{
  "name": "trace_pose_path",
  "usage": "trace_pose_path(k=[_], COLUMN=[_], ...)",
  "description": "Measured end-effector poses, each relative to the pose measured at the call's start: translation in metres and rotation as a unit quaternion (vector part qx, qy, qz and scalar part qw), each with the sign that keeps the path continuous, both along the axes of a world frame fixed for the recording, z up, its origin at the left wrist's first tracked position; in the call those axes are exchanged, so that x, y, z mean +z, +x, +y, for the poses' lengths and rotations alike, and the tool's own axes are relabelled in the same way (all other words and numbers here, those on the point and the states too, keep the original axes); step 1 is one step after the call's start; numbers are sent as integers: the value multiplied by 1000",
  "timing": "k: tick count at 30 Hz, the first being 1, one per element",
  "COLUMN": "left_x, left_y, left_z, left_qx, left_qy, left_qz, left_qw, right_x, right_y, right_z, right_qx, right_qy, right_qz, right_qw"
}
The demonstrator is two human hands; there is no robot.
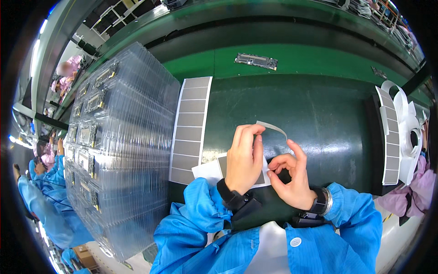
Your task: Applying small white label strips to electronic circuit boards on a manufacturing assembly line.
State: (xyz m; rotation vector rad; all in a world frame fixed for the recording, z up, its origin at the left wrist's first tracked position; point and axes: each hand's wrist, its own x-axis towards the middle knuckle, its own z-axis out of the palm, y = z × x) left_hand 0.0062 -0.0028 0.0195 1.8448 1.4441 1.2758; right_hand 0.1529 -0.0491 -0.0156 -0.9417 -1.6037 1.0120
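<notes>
Thin grey strip being handled by two bare hands above a dark green worktop

A thin, curved grey strip (274,128) is being held up over the middle of the worktop (328,132). Its left end is being pinched between the thumb and fingers of the left hand (246,157), so that grip is being kept closed on the strip. By the strip's right end, the index fingertip of the right hand (292,178) is being placed; whether contact is being made cannot be told. The right grip is being left open, with its thumb spread well away from that fingertip.

The step in hand is being judged as the handling of the loose strip between the hands. For the next move, a light, steady touch at the right end seems to be called for, so that the strip is not being creased.

The strip's long axis is being carried roughly left to right, slanting from far left to near right. The strip is being bowed toward the far side, its right tip being pointed toward the near side.

Below the left hand, a white-and-grey sheet (208,171) is being partly covered. Farther left, a long sheet of grey labels (190,130) is being bordered by stacked clear trays (141,146).
</notes>
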Motion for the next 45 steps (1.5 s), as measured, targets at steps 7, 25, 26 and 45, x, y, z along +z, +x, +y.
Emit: trace_pose_path(k=[7, 25, 26, 45], left_x=[25, 26, 19, -9], left_y=[6, 21, 22, 11], left_z=[-6, 29, 36, 47], left_qx=[-36, 10, 30, -178], left_qy=[37, 77, 99, -163], left_qz=[134, -12, -20, -132], left_qw=[990, 997, 994, 961], right_x=[-1, 11, 12, -2], right_y=[-6, -13, -14, 9], right_z=[4, 39, 46, 43], right_qx=[-23, -57, -65, -45], right_qy=[41, -11, -69, -94], right_qz=[50, 137, 167, 130], right_qw=[998, 989, 981, 986])
